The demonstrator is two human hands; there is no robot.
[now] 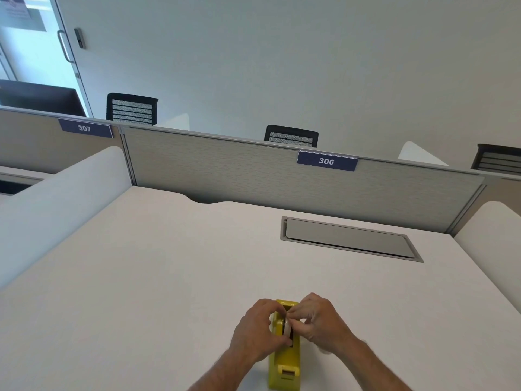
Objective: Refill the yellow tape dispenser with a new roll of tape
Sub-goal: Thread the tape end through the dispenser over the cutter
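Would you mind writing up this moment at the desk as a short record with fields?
setting: white desk in a cubicle, divider panel behind it with label 306
dispenser: yellow tape dispenser standing on the desk near its front edge
roll: tape roll sitting in the dispenser's slot, on edge
left hand: left hand gripping the roll and dispenser from the left
right hand: right hand pinching at the top of the roll
desk fitting: closed grey cable hatch at back right
background: black mesh chairs beyond the divider
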